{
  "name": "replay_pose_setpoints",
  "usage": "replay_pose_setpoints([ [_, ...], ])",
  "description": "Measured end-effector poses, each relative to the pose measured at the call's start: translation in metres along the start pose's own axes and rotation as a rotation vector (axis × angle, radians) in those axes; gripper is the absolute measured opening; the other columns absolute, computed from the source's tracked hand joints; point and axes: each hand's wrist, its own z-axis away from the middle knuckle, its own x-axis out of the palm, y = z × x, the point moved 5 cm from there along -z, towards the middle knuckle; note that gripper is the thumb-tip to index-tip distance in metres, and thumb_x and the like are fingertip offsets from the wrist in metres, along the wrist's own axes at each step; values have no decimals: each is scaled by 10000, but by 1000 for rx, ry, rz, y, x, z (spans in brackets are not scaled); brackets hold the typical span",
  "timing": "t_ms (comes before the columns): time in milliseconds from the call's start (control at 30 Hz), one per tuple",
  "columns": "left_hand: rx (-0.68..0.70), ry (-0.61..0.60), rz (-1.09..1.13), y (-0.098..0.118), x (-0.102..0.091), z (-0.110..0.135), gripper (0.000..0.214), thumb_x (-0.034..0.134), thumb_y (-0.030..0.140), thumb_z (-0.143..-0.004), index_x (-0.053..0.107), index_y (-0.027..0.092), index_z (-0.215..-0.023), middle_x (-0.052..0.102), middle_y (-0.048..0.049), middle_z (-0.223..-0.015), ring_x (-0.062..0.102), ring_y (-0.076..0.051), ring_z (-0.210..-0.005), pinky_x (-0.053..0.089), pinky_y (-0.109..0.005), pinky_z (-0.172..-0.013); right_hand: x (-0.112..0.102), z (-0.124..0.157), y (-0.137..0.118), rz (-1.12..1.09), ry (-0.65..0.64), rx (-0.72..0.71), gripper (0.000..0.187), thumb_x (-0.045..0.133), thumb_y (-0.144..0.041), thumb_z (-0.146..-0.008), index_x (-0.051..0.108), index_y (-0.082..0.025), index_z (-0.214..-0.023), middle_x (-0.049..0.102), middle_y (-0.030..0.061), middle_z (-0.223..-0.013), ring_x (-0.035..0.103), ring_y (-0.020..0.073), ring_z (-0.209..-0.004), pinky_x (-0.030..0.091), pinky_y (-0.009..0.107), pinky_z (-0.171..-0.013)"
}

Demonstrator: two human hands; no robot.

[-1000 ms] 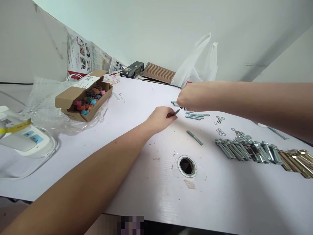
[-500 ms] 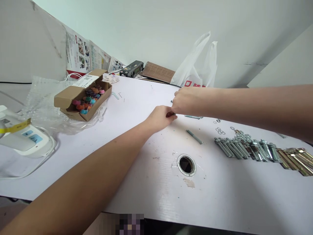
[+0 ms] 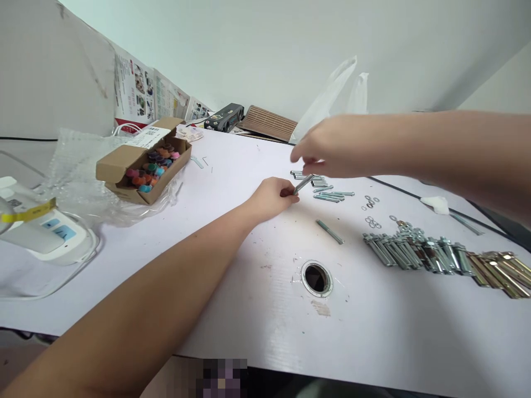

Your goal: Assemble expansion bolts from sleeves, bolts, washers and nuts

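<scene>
My left hand point(image 3: 274, 199) rests on the white table point(image 3: 232, 309) with its fingers pinched round a short metal sleeve point(image 3: 302, 184) that sticks up to the right. My right hand point(image 3: 327, 150) hovers just above that sleeve, fingers loosely curled and apart, holding nothing that I can see. Beyond the hands lies a small heap of similar metal sleeves point(image 3: 326, 192). A single bolt point(image 3: 331, 231) lies on the table in front of them.
A long row of expansion bolts point(image 3: 440, 255) lies at the right, with loose washers point(image 3: 372, 212) behind it. A round cable hole point(image 3: 316, 278) is in the table. A cardboard box of coloured caps point(image 3: 143, 160) on bubble wrap and a white device point(image 3: 41, 232) stand left.
My right hand has lifted from the heap of sleeves and now hangs above the sleeve in my left hand. The left hand has stayed put, its sleeve now showing longer.
</scene>
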Motion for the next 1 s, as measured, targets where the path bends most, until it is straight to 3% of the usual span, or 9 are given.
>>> replay_pose_setpoints([
  [67,-36,-26,72,-3,1,-3,85,787,232,-841,774,168,-897,776,-30,-893,703,-172,-852,540,-329,-864,-8,14,3,49,-106,-35,194,921,-80,-808,886,-249,-894,730,-43,-727,598,103,-628,442,318,-676],
  [167,-89,-44,163,-6,3,-4,87,810,167,-826,767,151,-901,777,-31,-877,727,-165,-845,564,-317,-875,-7,42,21,-102,46,135,88,916,-158,-836,884,-231,-871,752,-9,-747,603,122,-600,451,334,-609],
  [233,-112,-60,177,-4,4,-4,89,817,146,-827,766,146,-900,773,-24,-863,729,-157,-840,565,-310,-874,11,59,32,-288,111,223,57,920,-193,-828,871,-219,-813,731,-2,-697,567,109,-555,472,333,-587],
  [400,-114,-92,63,6,5,0,58,810,142,-853,756,140,-873,730,8,-815,665,-116,-777,514,-279,-798,43,70,51,-629,289,298,91,942,-255,-797,875,-211,-840,741,41,-722,653,163,-637,562,343,-610],
  [533,-133,-99,-11,9,4,0,53,803,154,-855,751,147,-863,680,32,-742,600,-99,-696,460,-270,-716,47,65,53,-691,328,257,112,968,-289,-773,886,-240,-833,755,41,-740,684,200,-671,586,370,-617],
  [700,-98,-119,-65,10,3,0,59,776,137,-827,745,152,-874,695,12,-785,628,-122,-745,488,-287,-758,59,65,41,-671,312,124,18,907,-253,-803,890,-258,-808,805,32,-831,739,210,-771,624,362,-708],
  [800,-54,-97,-116,10,3,2,187,773,146,-792,745,152,-977,665,23,-799,592,-119,-723,475,-295,-733,71,66,39,-767,288,93,45,922,-264,-773,886,-239,-784,799,46,-809,734,206,-729,618,351,-670],
  [900,-2,-75,-99,13,4,5,282,793,219,-779,755,146,-1049,640,28,-819,572,-116,-724,459,-296,-721,79,68,41,-857,266,93,76,940,-287,-763,890,-234,-784,789,56,-784,710,195,-685,608,347,-638],
  [1000,10,-61,-35,14,3,5,220,737,325,-864,768,125,-951,601,28,-764,524,-107,-703,413,-299,-704,84,70,43,-870,298,75,53,928,-264,-762,894,-238,-793,792,52,-794,713,190,-710,606,342,-669],
])
